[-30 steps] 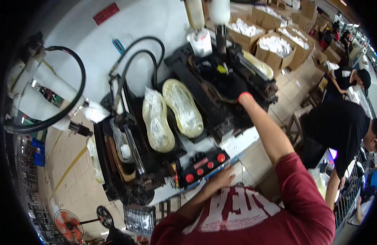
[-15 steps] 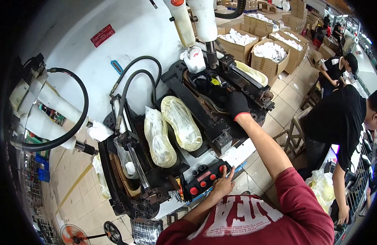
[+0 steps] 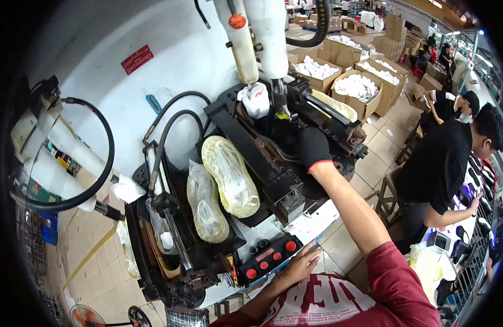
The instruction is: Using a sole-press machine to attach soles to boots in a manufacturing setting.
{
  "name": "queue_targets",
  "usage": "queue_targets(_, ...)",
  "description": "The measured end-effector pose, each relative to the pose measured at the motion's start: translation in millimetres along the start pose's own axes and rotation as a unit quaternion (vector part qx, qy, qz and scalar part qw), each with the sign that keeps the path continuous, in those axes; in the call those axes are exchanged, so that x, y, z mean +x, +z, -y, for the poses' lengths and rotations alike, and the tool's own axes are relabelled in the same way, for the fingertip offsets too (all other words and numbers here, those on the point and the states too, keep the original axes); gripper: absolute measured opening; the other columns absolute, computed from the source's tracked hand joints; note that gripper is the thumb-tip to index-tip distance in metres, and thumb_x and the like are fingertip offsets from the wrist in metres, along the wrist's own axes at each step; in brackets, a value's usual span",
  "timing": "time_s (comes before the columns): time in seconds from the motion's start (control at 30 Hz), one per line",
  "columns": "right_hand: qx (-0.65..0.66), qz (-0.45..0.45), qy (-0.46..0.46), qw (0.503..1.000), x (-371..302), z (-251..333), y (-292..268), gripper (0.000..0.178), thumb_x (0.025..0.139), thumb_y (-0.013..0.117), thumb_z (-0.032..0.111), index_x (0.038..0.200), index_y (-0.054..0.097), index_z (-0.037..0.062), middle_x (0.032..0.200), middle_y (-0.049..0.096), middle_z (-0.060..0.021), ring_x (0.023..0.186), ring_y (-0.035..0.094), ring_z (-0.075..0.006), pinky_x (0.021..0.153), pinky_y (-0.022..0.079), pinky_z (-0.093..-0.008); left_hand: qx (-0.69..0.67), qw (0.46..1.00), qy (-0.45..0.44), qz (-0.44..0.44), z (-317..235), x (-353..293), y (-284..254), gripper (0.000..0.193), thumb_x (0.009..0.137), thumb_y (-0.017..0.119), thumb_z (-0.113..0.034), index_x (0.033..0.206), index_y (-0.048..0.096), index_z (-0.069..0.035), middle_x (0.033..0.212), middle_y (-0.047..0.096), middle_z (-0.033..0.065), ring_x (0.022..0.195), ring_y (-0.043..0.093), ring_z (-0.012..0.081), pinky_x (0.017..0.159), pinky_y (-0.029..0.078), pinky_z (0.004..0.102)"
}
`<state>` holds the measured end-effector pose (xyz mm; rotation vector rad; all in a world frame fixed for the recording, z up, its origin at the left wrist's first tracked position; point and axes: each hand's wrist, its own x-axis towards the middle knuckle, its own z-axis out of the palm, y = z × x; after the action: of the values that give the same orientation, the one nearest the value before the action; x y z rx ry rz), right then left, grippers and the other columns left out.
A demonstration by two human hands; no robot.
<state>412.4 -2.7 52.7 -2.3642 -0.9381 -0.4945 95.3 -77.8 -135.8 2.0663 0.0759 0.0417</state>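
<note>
My right hand (image 3: pixel 315 148), in a black glove with a red cuff, is closed on the near end of a black shoe (image 3: pixel 283 133) in the right side of a press; its fingertips blend into the dark shoe. White press arms (image 3: pixel 270 41) reach down over the shoe, one ending in a white-wrapped pad (image 3: pixel 255 100), the other in a metal rod (image 3: pixel 278 92). My bare left hand (image 3: pixel 300 267) has its fingers stretched out beside a black control box (image 3: pixel 270 255) with red buttons. It appears clear of the buttons.
Two plastic-wrapped yellowish shoe-shaped pads (image 3: pixel 231 177) lie mid-press. The left station has white arms (image 3: pixel 71 182) and a black hose (image 3: pixel 112 136). Cartons of white pieces (image 3: pixel 357 90) stand behind. To the right, a person in black (image 3: pixel 437 174) works at a rack of shoes.
My left hand has come back off the button box, and its buttons now show. The right-hand press arms sit lower over the shoe. My view has shifted slightly; my right hand stays at the shoe.
</note>
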Motion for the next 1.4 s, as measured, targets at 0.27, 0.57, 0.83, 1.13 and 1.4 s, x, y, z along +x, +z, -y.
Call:
queue_targets(0.27,-0.003,-0.011,0.002,1.000,-4,35,-39,0.017,0.085,0.061,0.013,0.083,0.076,0.0064,0.085,0.072,-0.0205,0.080,0.073,-0.0366,0.069,0.059,-0.0462,-0.049,0.998,0.032,0.003,-29,15,14,0.028,0.100,0.061,-0.016,0.125,0.069,-0.005,0.141,0.057,0.0180,0.097,0.070,0.0233,0.083,0.057,0.0325)
queue_targets(0.57,0.214,-0.164,-0.144,0.952,-204,-16,-179,0.017,0.086,0.074,0.016,0.084,0.061,0.0048,0.088,0.062,-0.0143,0.069,0.063,-0.0307,0.059,0.051,-0.0401,-0.069,0.923,-0.138,0.353,48,44,65,0.047,0.101,0.061,-0.030,0.137,0.058,-0.001,0.123,0.067,0.0180,0.099,0.070,0.0243,0.087,0.054,0.0319)
queue_targets(0.83,0.065,-0.255,0.520,0.812,-585,-152,-231,0.043,0.095,0.066,0.039,0.074,0.063,0.0012,0.070,0.059,-0.0210,0.064,0.059,-0.0383,0.060,0.044,-0.0451,-0.050,0.859,-0.161,0.483,46,80,144,0.051,0.100,0.060,-0.039,0.138,0.059,-0.004,0.129,0.066,0.0145,0.110,0.065,0.0266,0.094,0.050,0.0380)
queue_targets(1.13,-0.153,-0.461,0.603,0.633,-784,-314,-400,0.020,0.090,0.072,0.024,0.102,0.071,0.0078,0.085,0.069,-0.0088,0.073,0.067,-0.0204,0.068,0.054,-0.0329,0.068,0.816,-0.233,0.525,70,129,255,0.044,0.102,0.059,-0.029,0.138,0.057,-0.004,0.118,0.069,0.0127,0.095,0.071,0.0229,0.079,0.059,0.0343)
queue_targets(1.4,-0.190,-0.387,0.575,0.696,-833,-487,-423,0.037,0.088,0.073,0.027,0.119,0.065,0.0088,0.105,0.069,-0.0119,0.097,0.069,-0.0278,0.082,0.055,-0.0368,0.358,0.814,-0.052,0.455,52,100,298,0.044,0.102,0.055,-0.033,0.134,0.060,-0.004,0.113,0.072,0.0152,0.108,0.069,0.0253,0.088,0.056,0.0352)
